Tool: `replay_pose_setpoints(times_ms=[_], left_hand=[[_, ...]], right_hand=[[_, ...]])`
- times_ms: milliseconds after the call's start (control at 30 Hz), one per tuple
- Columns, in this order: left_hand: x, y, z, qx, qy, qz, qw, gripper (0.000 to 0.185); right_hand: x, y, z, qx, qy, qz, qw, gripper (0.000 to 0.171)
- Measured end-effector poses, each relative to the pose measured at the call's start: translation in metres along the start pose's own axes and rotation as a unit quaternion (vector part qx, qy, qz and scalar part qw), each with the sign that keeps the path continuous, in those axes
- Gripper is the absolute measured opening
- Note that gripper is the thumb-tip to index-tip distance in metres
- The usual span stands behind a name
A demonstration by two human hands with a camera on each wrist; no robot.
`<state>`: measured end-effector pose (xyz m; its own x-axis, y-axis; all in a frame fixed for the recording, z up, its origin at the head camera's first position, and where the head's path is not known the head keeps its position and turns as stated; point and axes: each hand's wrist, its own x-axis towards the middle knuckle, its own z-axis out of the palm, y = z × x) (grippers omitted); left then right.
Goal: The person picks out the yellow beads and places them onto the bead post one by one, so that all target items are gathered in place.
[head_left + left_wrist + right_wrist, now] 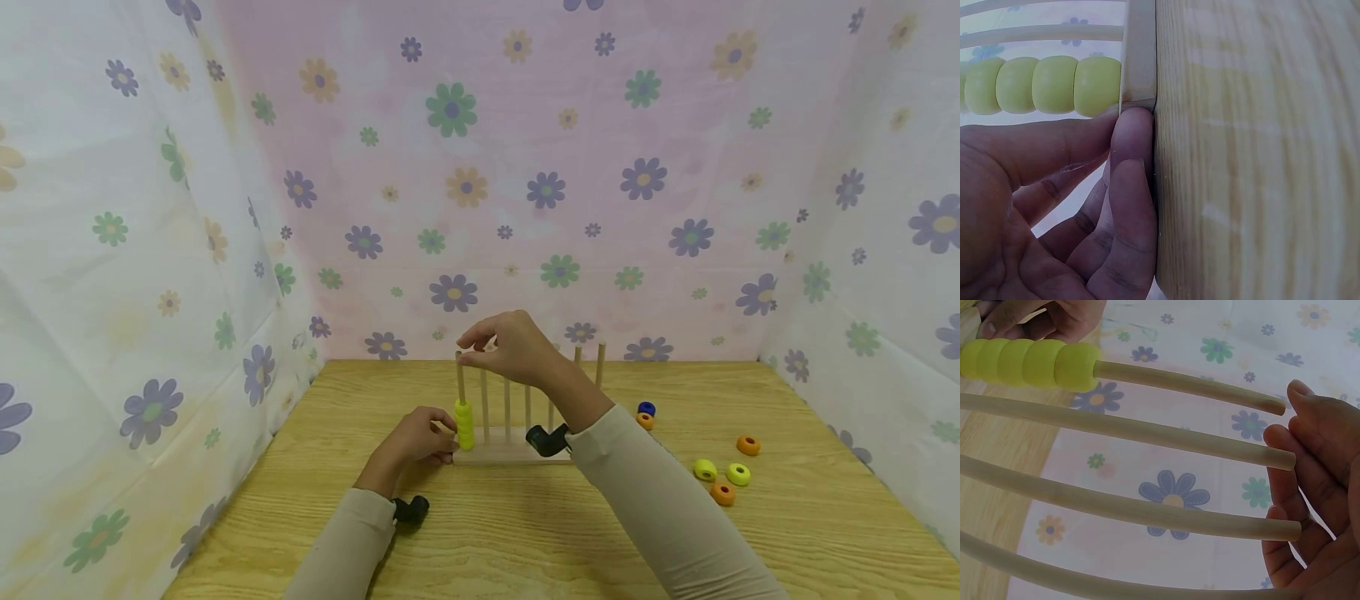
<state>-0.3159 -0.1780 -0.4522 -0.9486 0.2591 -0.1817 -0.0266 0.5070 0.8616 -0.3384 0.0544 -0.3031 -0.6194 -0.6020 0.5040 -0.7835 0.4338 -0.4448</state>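
Note:
A wooden peg rack, its base low on the table, carries several upright rods. Bright yellow beads are stacked on the leftmost rod, whose upper part is bare. My left hand holds the left end of the base, with thumb and curled fingertips against it, just below the lowest bead in the left wrist view. My right hand is raised at the top of that same rod. Its thumb and fingers are apart, with no bead between them, and the rod's tip lies close to the thumb.
Right of the rack lie loose beads: a blue one, orange ones and yellow ones. The flowered cloth hangs behind the wooden table and along both sides. A black wrist camera overlaps the base in the head view.

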Motion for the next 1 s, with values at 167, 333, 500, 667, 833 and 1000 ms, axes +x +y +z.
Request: replay_pose_setpoints(times_ms=[167,333,500,667,833,1000], left_hand=[[0.001,-0.001,-0.001,0.002,-0.003,-0.002,1.0,0.022],[0.002,-0.002,-0.002,0.002,-0.005,-0.002,1.0,0.022],[0.002,-0.003,-0.002,0.001,-0.004,-0.004,1.0,0.022],[0.002,-0.003,-0.001,0.001,-0.002,-0.004,1.0,0.022],[0.003,-0.005,-0.001,0.001,0.0,-0.004,1.0,0.023],[0.005,-0.006,-0.001,0.003,-0.002,0.002,1.0,0.023]], right_hand=[[-0.001,-0.001,-0.001,-0.002,0.002,-0.003,1.0,0.017],[-0.002,-0.001,-0.003,-0.009,0.007,-0.003,1.0,0.02],[-0.007,0.0,-0.006,-0.021,0.013,-0.007,1.0,0.023],[-0.013,0.003,-0.011,-0.023,0.03,-0.008,0.999,0.021],[-0.02,0.005,-0.018,-0.009,0.049,-0.013,0.999,0.02],[-0.027,0.007,-0.025,-0.016,0.063,-0.022,0.998,0.019]])
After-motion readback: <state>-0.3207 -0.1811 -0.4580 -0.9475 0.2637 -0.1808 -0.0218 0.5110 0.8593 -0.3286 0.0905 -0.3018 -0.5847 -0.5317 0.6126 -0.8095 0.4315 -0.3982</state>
